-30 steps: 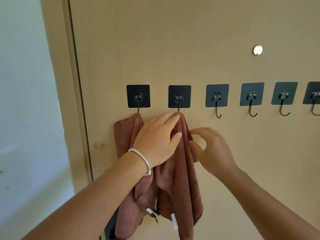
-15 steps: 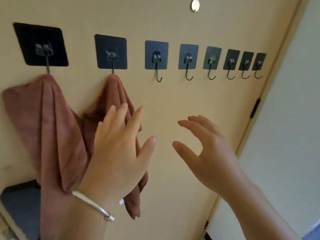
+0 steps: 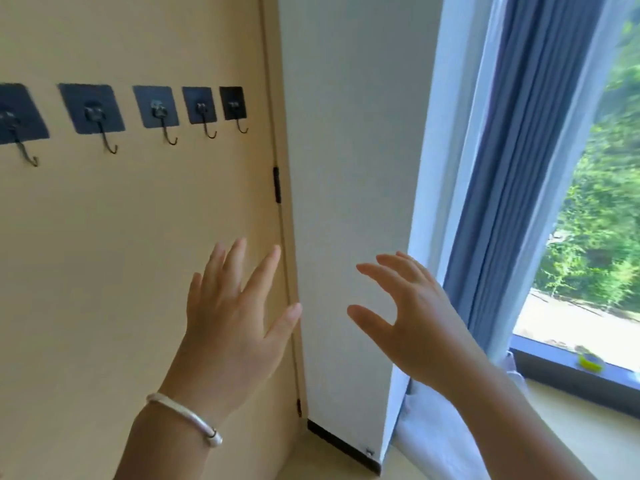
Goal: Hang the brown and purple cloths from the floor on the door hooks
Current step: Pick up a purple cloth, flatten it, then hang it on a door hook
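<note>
both the left hand (image 3: 232,317) and the right hand (image 3: 412,317) are spread wide and hold nothing, the bare hooks (image 3: 169,128) on the door (image 3: 104,254) sit up and left, nearer the left hand, and no cloths show here.

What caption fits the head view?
Both hands, left and right, open and empty beside five bare hooks on the door.

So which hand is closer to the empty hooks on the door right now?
The left hand. It is open in front of the door, below the hooks; the right hand, also open, is over by the wall and curtain.
</note>
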